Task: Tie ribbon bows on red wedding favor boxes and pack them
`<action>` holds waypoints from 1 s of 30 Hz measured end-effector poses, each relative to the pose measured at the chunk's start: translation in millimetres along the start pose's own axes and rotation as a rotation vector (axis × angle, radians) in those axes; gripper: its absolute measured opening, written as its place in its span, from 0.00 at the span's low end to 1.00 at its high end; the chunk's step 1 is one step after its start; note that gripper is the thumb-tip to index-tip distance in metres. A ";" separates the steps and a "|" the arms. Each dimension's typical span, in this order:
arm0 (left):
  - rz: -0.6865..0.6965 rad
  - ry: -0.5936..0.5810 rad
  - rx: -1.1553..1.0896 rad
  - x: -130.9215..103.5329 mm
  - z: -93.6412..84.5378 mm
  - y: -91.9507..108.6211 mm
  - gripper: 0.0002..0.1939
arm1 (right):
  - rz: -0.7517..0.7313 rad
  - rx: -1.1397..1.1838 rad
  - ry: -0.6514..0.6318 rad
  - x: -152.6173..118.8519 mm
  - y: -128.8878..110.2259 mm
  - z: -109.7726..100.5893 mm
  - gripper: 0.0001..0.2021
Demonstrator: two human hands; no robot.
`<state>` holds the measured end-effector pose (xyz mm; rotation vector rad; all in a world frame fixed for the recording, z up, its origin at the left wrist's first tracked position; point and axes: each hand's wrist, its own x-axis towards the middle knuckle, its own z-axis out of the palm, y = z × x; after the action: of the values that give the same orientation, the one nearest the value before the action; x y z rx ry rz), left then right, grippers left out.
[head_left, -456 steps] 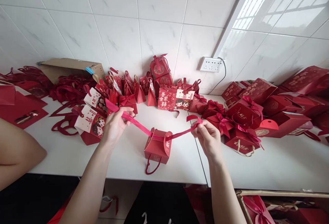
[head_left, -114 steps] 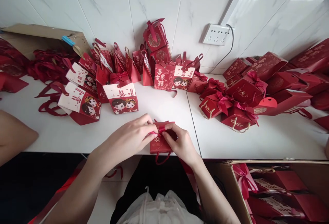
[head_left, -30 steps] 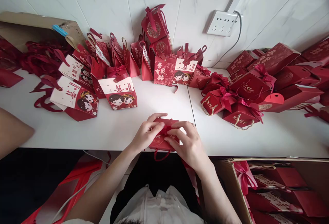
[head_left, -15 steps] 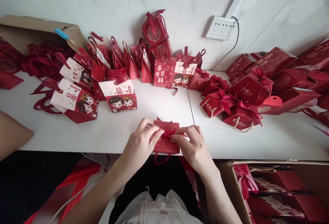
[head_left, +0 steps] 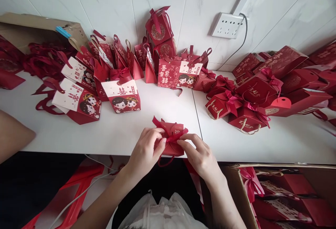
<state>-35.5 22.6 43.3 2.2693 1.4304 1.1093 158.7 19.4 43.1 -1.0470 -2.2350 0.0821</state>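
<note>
A small red gift box (head_left: 172, 150) with a cord handle sits at the front edge of the white table, right in front of me. Across its top runs a red ribbon (head_left: 172, 138), gathered at the middle, with one end sticking up at the upper left. My left hand (head_left: 149, 145) pinches the ribbon on the left side between thumb and fingers. On the right side, my right hand (head_left: 198, 152) pinches it with thumb and index finger. The fingers hide part of the ribbon and the box top.
Decorated gift boxes (head_left: 123, 97) stand along the wall; more red boxes (head_left: 245, 118) are piled at right. A cardboard box (head_left: 78, 29) with ribbons stands back left, another carton (head_left: 237, 183) with boxes lower right. Another person's arm (head_left: 15, 136) rests at the left edge.
The ribbon has been pulled up, and an end now stands out at the upper left of the box. Both hands have shifted slightly and still pinch the ribbon.
</note>
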 end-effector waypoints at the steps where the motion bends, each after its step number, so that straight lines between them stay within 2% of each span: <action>1: -0.007 0.000 0.005 -0.3 0.4 -1.8 0.08 | 0.001 0.005 0.007 -0.8 1.0 0.3 0.15; 12: -0.173 -0.019 -0.075 -1.3 2.6 -11.5 0.11 | 0.068 0.061 0.071 -17.3 14.3 6.0 0.15; 15: -0.190 -0.010 -0.099 -1.1 4.2 -10.6 0.11 | 0.208 0.166 0.126 -13.3 8.6 3.0 0.05; 18: -0.202 -0.001 -0.138 -0.9 5.3 -9.6 0.10 | 0.474 0.269 0.103 -4.7 -2.4 -0.6 0.16; 21: -0.227 0.006 -0.182 -0.8 6.1 -8.9 0.09 | 0.669 0.313 -0.038 4.3 -12.6 1.0 0.20; 23: -0.260 0.001 -0.205 -0.8 6.2 -8.8 0.09 | 0.730 0.328 -0.093 9.0 -16.3 4.8 0.20; 26: -0.309 -0.025 -0.218 -0.8 5.2 -9.3 0.10 | 0.773 0.384 -0.097 12.4 -15.8 11.1 0.19; 30: -0.348 -0.056 -0.235 -1.9 3.8 -11.2 0.11 | 0.814 0.573 -0.100 9.2 -7.9 17.0 0.19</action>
<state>-40.8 27.3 33.6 1.7930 1.5099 1.0317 139.2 24.1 37.4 -1.5382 -1.5590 1.0647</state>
